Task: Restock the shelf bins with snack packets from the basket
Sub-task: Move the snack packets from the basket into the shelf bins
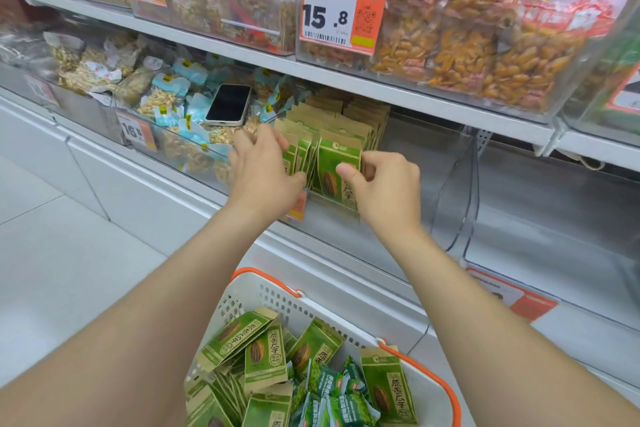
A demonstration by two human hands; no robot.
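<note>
Nearest us, the basket [242,291] holds loose green packets [265,357] | at the shelf, our left grip [263,166] clasps the standing packets [300,149] in the clear bin [443,184] | our right grip [384,184] pinches the front packet [337,163] | beyond, a phone [228,104] lies on the neighbouring bin's snacks.

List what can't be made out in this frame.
Head view:
- Price tag below the green packets: mostly covered by the left hand.
- Basket: near part cut off by the bottom edge.
- Lower-right shelf label: blurred, unreadable.
</note>
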